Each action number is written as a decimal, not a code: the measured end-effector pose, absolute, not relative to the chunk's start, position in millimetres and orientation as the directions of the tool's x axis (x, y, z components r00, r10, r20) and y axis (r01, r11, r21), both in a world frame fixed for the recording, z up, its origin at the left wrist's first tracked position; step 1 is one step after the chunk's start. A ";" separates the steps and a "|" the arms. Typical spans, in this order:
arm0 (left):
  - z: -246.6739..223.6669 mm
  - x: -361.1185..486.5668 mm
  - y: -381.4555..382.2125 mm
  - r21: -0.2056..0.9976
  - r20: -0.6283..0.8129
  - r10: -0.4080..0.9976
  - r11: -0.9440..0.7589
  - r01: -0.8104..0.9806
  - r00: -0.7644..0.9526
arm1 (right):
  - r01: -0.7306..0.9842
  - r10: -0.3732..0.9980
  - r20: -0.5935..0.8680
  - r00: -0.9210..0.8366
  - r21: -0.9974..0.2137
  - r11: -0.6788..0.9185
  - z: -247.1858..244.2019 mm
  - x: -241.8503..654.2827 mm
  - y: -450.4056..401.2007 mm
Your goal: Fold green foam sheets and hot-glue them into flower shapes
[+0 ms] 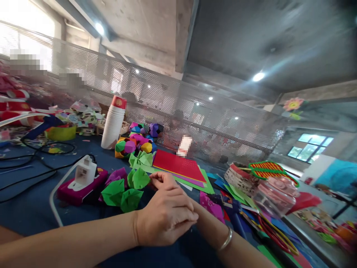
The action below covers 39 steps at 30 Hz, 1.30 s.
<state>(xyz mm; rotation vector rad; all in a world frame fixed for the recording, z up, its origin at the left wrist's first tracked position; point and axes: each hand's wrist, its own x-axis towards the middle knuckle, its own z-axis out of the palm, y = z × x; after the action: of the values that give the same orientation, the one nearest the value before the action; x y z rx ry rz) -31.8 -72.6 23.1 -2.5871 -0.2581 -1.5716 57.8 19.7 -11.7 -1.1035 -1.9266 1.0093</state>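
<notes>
Folded green paper pcs (131, 200), w/ a purple one (115, 176) behind, sit on the surface (30, 212) at approx 10 o'clock from the L hand (167, 216). That hand is loosely curled, crossed over the R wrist; can't tell if anything's inside. R hand (163, 181) is partly hidden, fingers bent, tips right by the nearest green pc; contact or grip unclear. Pcs look v. light, prob. crisp at the folds but easily crushed, w/ little slip risk; best hold is a gentle pinch on a thick folded edge or base, not the open petals. Red sheets (180, 167) at 12–1 o'clock look thin & bendy; take by an edge. Glue gun (227, 203) lies near 3 o'clock, prob. the heavier item.
</notes>
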 end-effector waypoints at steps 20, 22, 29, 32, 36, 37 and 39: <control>21.1 -37.9 -58.7 0.261 0.777 0.438 -0.878 0.402 0.452 | 0.615 0.853 0.397 -0.338 -0.593 0.519 34.3 69.4 61.7; 18.8 -37.2 -56.4 0.305 0.759 0.478 -0.861 0.406 0.442 | 0.691 0.806 0.462 -0.370 -0.443 0.571 34.5 64.3 67.0; 15.6 -37.2 -55.9 0.393 0.730 0.531 -0.841 0.371 0.430 | 0.742 0.613 0.461 -0.642 0.172 0.648 44.6 28.7 97.5; 18.6 -39.3 -58.6 0.393 0.726 0.530 -0.842 0.368 0.438 | 0.666 0.559 0.361 -0.746 0.399 0.631 42.4 12.3 111.8; 22.6 -41.7 -59.9 0.385 0.736 0.517 -0.851 0.357 0.437 | 0.635 0.544 0.332 -0.771 0.478 0.607 37.5 1.7 120.1; 23.1 -41.9 -59.9 0.384 0.739 0.513 -0.853 0.352 0.437 | 0.640 0.548 0.337 -0.766 0.478 0.601 37.3 1.8 119.6; 23.4 -41.8 -60.2 0.385 0.741 0.506 -0.859 0.339 0.442 | 0.655 0.557 0.349 -0.754 0.470 0.591 38.3 4.6 116.4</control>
<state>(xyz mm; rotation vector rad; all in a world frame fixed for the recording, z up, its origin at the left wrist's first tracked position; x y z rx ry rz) -41.8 -60.2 23.4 -2.8155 -0.8342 -1.5523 4.6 116.4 38.3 -1.0183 -2.6522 -0.8858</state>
